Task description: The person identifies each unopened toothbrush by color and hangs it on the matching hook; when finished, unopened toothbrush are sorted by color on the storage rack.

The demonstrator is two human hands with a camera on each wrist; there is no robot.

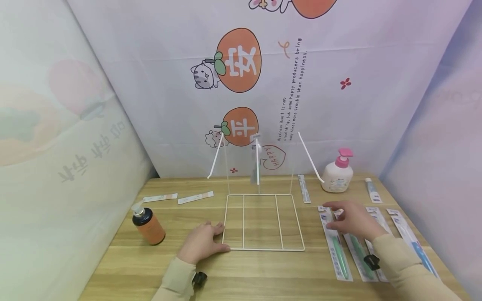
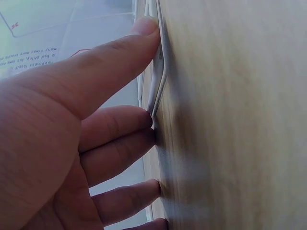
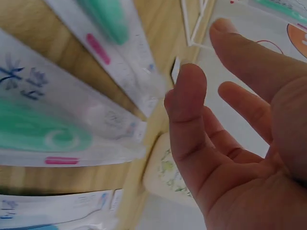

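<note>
A white wire rack [image 1: 263, 250] with three hook arms stands mid-table. At its front left corner my left hand [image 1: 203, 241] holds the wire, with the thumb on the front bar and fingertips along the left side. On the middle hook [image 1: 257, 165] hangs a packaged item, largely see-through. My right hand [image 1: 355, 219] hovers over several packaged toothbrushes on the right, thumb and fingers apart with nothing between them. Nearest to it are packs with green handles, one left pack [image 1: 339, 251] and another [image 1: 359, 251]. The outer pack [image 1: 414, 242] has a blue handle.
An orange bottle [image 1: 150, 228] with a pump stands at left, and two slim packets [image 1: 160, 197] lie behind it. At back right are a white bottle [image 1: 337, 175] with a pink pump, a small tube [image 1: 372, 190] and a narrow packet [image 1: 303, 188]. Fabric walls enclose the table.
</note>
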